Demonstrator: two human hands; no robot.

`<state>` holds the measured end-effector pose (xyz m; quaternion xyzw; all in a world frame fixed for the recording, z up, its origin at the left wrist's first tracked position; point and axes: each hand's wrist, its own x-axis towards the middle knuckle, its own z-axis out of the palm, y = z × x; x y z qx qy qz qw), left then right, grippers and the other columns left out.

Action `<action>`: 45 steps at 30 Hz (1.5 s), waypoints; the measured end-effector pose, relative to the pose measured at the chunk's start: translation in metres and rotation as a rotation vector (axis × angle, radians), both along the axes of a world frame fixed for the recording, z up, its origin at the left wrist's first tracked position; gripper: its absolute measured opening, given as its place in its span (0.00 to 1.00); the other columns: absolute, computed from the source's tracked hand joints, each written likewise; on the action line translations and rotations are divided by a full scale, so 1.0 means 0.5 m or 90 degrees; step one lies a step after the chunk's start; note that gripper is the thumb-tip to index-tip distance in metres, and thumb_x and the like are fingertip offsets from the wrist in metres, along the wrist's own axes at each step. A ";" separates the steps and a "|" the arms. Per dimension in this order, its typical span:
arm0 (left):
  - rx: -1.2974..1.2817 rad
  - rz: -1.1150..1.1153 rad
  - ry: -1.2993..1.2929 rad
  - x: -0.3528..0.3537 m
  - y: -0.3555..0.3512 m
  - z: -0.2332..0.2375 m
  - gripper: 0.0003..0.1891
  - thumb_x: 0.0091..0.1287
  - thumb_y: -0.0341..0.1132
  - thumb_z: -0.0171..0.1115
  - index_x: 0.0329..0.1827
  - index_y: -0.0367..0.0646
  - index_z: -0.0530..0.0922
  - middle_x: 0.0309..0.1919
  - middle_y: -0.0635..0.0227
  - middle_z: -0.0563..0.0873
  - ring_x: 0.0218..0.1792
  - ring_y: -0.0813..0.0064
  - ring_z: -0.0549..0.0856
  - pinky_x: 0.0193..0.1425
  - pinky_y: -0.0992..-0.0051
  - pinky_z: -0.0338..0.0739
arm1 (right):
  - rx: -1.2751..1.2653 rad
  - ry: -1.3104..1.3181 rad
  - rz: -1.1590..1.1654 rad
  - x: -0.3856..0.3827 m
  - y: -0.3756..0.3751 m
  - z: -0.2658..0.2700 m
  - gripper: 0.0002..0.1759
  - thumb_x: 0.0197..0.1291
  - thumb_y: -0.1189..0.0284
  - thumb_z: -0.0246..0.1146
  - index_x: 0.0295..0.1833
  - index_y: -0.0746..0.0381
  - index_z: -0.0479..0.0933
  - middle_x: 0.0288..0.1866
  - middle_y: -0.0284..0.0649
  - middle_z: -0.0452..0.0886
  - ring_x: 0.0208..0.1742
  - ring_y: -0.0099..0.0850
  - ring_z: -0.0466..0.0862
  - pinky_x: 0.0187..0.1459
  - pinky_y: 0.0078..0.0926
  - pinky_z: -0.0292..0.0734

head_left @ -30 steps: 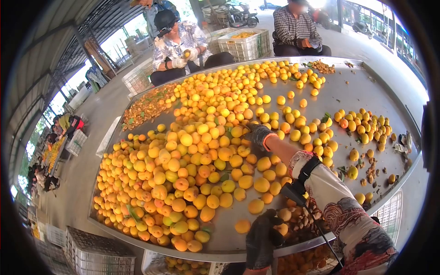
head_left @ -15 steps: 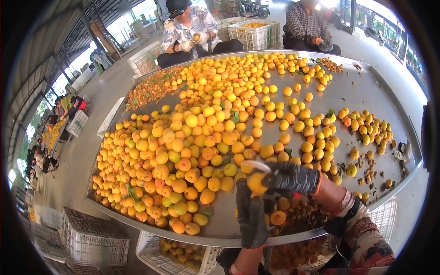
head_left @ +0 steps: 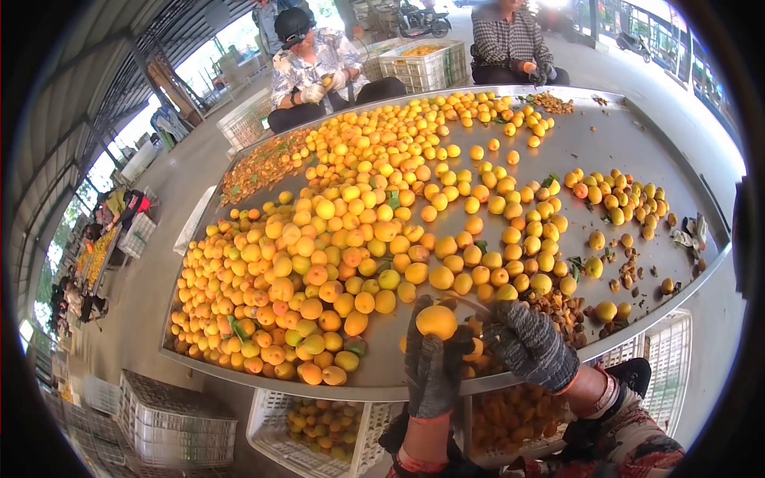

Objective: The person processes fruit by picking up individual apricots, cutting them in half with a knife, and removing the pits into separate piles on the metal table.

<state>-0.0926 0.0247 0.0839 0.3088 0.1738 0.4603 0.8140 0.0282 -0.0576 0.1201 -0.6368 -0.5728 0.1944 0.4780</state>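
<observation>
A whole apricot is held up in the fingers of my left hand, which wears a dark glove, over the near edge of the metal table. To its right, my right hand is gloved in grey and black, its fingers closed. From its fingertips a thin curved tool reaches toward the apricot; its full shape does not show. Beneath my hands lie orange apricot pieces and brown scraps. A large heap of apricots spreads to the left of my hands.
Below the table edge stand a white crate of apricots and a crate holding orange pieces. Two people sit across the table, one in a floral shirt. Pits and scraps lie at the far left, smaller apricots at the right.
My right hand has drawn back to the right and down, away from the fruit. The apricot now sits uncovered in my left fingers. The whole view has shifted slightly.
</observation>
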 end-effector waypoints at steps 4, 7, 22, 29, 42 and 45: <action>0.037 0.026 -0.023 -0.005 -0.011 -0.014 0.32 0.59 0.42 0.62 0.63 0.40 0.61 0.51 0.62 0.74 0.41 0.71 0.79 0.46 0.73 0.77 | 0.052 -0.156 0.042 -0.029 -0.029 0.016 0.15 0.59 0.76 0.57 0.53 0.65 0.70 0.42 0.41 0.79 0.43 0.30 0.81 0.41 0.27 0.75; 0.026 -0.007 -0.061 -0.005 -0.020 -0.017 0.30 0.56 0.39 0.65 0.61 0.40 0.65 0.48 0.65 0.76 0.42 0.73 0.78 0.47 0.74 0.76 | -0.015 -0.059 -0.059 -0.054 -0.031 0.017 0.16 0.58 0.75 0.57 0.52 0.64 0.69 0.37 0.46 0.79 0.37 0.40 0.83 0.37 0.30 0.76; 0.170 0.141 0.032 0.029 -0.044 -0.023 0.24 0.54 0.27 0.66 0.53 0.41 0.68 0.46 0.65 0.74 0.45 0.75 0.74 0.51 0.75 0.71 | -0.055 -0.089 -0.088 -0.063 -0.034 -0.021 0.24 0.49 0.74 0.63 0.53 0.68 0.67 0.36 0.48 0.77 0.37 0.46 0.80 0.36 0.35 0.75; 0.250 0.006 0.204 -0.005 -0.013 -0.008 0.24 0.57 0.30 0.64 0.56 0.37 0.66 0.46 0.64 0.74 0.44 0.74 0.76 0.48 0.76 0.74 | -0.082 -0.087 -0.007 -0.001 -0.039 -0.042 0.27 0.49 0.77 0.62 0.57 0.67 0.67 0.40 0.48 0.78 0.39 0.44 0.80 0.38 0.32 0.76; 0.258 0.015 0.253 0.031 -0.022 -0.057 0.21 0.67 0.44 0.53 0.53 0.34 0.70 0.47 0.59 0.78 0.46 0.71 0.78 0.49 0.76 0.75 | -0.021 -0.213 -0.138 -0.048 -0.030 -0.073 0.22 0.57 0.70 0.56 0.57 0.64 0.66 0.38 0.49 0.78 0.33 0.45 0.80 0.30 0.38 0.75; 0.033 -0.015 0.201 0.023 -0.017 -0.039 0.20 0.68 0.42 0.51 0.54 0.34 0.70 0.46 0.60 0.78 0.47 0.73 0.77 0.51 0.76 0.74 | -0.066 -0.193 -0.111 -0.031 -0.039 -0.040 0.19 0.57 0.70 0.56 0.54 0.64 0.67 0.36 0.48 0.78 0.33 0.45 0.80 0.30 0.38 0.75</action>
